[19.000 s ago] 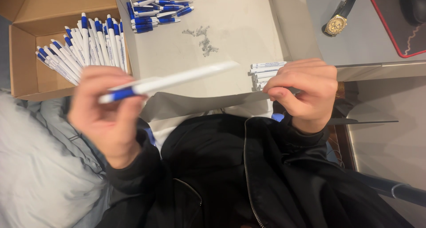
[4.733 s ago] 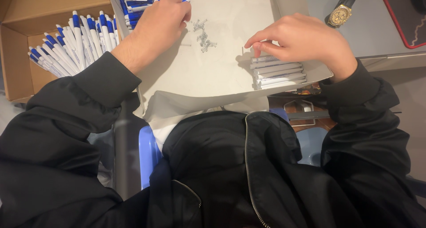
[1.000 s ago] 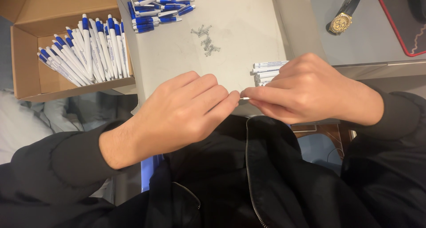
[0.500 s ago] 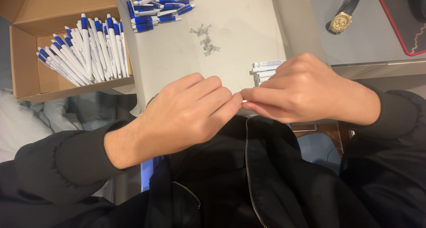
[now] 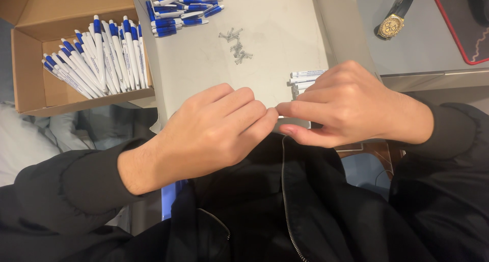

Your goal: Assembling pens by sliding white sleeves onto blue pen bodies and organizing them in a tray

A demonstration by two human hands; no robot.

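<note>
My left hand and my right hand meet fingertip to fingertip over the near edge of a shallow grey-white tray. Both pinch a thin white pen part, of which only a sliver shows between the fingers. A short stack of white pen barrels lies in the tray just behind my right hand, partly hidden by it. A small heap of metal springs sits in the tray's middle. Several blue and white pen pieces lie at its far edge.
An open cardboard box on the left holds several finished white and blue pens. A gold wristwatch lies on the grey desk at the right, beside a red-edged dark mat. My black jacket fills the foreground.
Over the last second my hands have stayed at the tray's near edge, with the fingertips pressed a little closer together over the white part.
</note>
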